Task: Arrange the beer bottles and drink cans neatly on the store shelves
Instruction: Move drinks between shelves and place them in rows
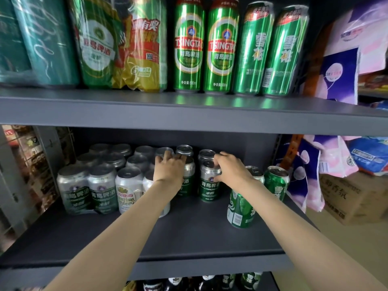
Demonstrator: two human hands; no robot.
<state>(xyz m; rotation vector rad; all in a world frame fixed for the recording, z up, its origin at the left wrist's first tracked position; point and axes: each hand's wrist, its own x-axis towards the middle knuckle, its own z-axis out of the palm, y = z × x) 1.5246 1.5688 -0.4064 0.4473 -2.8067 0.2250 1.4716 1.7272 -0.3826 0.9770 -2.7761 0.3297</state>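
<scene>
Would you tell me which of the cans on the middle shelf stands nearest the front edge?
The all-green can under the right forearm. It stands alone, forward of the silver-and-green cans and the wrapped packs, which sit further back.

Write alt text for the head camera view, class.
Two bare hands reach into a dark middle shelf: the left hand and the right hand each grip a silver-and-green can. Tall green cans stand above.
</scene>
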